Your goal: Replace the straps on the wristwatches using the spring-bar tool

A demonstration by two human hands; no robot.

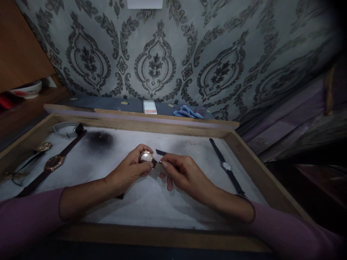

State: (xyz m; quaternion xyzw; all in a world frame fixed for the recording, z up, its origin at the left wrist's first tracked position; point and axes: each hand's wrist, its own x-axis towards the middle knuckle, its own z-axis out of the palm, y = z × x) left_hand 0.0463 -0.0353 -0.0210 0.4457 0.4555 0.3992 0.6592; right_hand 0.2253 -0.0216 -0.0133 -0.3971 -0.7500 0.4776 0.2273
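My left hand (135, 162) is closed around a wristwatch with a rose-gold rim (146, 156), its shiny round metal face or back turned up. A short piece of dark strap (154, 163) sticks out from the watch's right side. Close beside it, my right hand (180, 169) pinches a small thin metal-tipped tool (160, 162) between thumb and forefinger, its tip pointing at the strap. Just above the right forefinger shows a dark flat strip (160, 152); whether it belongs to the tool I cannot tell. Under my left wrist lies a dark brown strap end (120, 196).
A shallow wooden tray (162, 231) with a white bottom surrounds both hands. On its left lie a brown-strapped watch (53, 163), a grey-strapped watch (66, 129) and a small gold watch (43, 147). A black-strapped watch (226, 166) lies right. Behind the tray rests a blue cloth (187, 111).
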